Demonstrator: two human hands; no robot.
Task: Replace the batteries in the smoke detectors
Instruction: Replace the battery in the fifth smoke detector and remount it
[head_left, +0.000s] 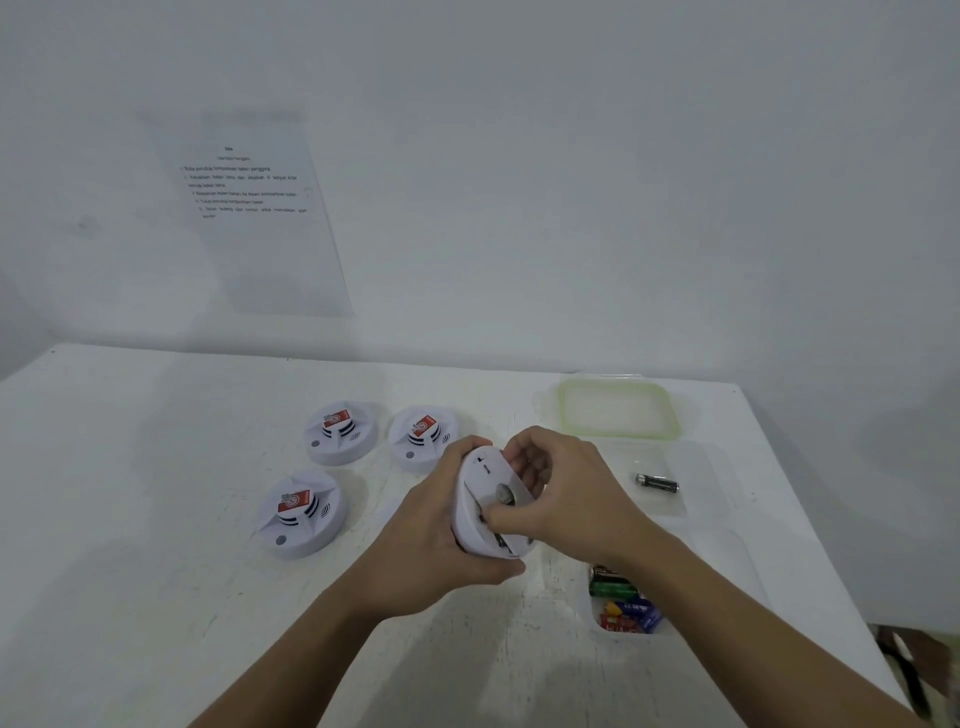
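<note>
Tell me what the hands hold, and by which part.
Both hold one smoke detector: the left hand grips its round rim from the side; the right hand curls over its upper edge, thumb on the back face.

White wall (571, 156) ahead of me, flat even light, no hard shadows. Printed sheet (249, 208) stuck to it at 11 o'clock, text too small to read. White surface (130, 493) below, paint scuffed and flecked, far edge against the wall. Dark patch past its 4 o'clock corner, unclear.
</note>
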